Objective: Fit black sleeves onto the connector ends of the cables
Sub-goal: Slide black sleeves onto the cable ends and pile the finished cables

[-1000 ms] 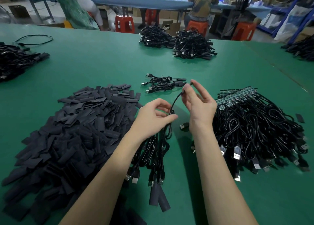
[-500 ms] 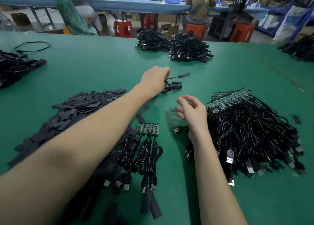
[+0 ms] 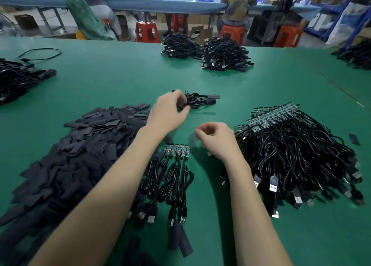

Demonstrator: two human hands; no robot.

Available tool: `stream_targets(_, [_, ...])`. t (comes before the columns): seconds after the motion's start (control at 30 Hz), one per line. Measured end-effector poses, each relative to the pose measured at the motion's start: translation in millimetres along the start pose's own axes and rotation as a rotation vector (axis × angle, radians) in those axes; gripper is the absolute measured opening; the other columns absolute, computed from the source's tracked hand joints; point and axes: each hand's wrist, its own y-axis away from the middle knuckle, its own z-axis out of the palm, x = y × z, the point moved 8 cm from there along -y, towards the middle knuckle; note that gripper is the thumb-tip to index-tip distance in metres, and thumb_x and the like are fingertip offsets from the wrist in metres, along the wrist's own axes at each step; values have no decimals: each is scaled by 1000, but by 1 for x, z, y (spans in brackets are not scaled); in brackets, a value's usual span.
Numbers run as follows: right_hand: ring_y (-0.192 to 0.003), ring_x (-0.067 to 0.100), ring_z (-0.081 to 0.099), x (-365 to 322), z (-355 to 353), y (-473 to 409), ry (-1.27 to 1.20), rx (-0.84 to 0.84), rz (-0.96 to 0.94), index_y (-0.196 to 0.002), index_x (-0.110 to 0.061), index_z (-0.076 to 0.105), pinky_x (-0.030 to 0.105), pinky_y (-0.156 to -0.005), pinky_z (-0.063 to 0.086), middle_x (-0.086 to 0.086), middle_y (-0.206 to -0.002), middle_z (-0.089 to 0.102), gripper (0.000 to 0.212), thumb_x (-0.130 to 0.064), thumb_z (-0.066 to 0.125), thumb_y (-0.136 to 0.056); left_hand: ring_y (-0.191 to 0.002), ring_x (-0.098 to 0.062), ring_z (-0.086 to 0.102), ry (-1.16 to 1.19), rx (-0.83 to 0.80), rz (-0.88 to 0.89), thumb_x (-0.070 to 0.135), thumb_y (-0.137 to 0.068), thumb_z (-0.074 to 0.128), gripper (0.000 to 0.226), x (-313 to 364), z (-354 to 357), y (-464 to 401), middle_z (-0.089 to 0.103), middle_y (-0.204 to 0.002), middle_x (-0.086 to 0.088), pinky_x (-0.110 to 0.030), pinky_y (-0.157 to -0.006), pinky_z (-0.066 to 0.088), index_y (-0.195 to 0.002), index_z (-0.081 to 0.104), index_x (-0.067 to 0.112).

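Your left hand (image 3: 168,113) rests loose-fingered on the limp finished cables (image 3: 197,102); right hand (image 3: 216,139) curls empty; pinch a light, floppy sleeve (image 3: 96,137) by its edges

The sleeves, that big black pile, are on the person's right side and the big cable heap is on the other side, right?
No. The head view shows the sleeves on the person's left; the big cable heap is on the right.

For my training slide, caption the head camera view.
Left hand reaches the finished cable bundle; right hand hovers beside unsleeved cables.
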Motion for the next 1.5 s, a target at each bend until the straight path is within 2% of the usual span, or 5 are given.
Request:
stream_targets(0.27, [-100,19,67,-16,29,11,402,-283,-71,-95,-31,71,33,-93,54,-6,-100,74,10,-37,65,-91,-75,-15,55,-3,-50,-91,40,-100,53,23,-14,11,67,58,-75,12,-32,-69,44,-86,63,24])
stream_targets(0.6, [-57,7,41,-14,16,16,-284,-334,65,-82,-22,74,20,-51,30,-3,-72,65,11,-27,83,-82,-49,-20,48,41,-42,-264,55,-99,48,65,-17,17,59,40,-40,2,-28,-48,30,-47,50,15])
stream_targets(1.03, [-50,4,37,-8,24,16,-548,-425,154,-86,-16,79,17,-46,27,-7,-63,57,37,-38,85,-56,-41,-15,37,307,112,-190,53,-99,53,71,1,6,56,39,-38,2,-31,-56,41,-44,46,10])
stream_targets(1.3, [-48,1,37,-14,25,22,-781,-524,149,-71,-17,75,12,-43,30,-12,-57,54,4,-19,74,-74,-34,-6,32,582,49,-242,46,-101,55,73,2,18,57,31,-33,9,-15,-47,30,-36,41,16])
stream_targets(1.5, [-53,2,39,-11,-4,19,-772,-455,133,-70,-22,77,13,-45,26,-12,-64,59,2,-22,78,-70,-61,-5,58,214,-2,-200,63,-101,37,64,9,14,60,61,-55,11,-31,-74,45,-61,66,21])
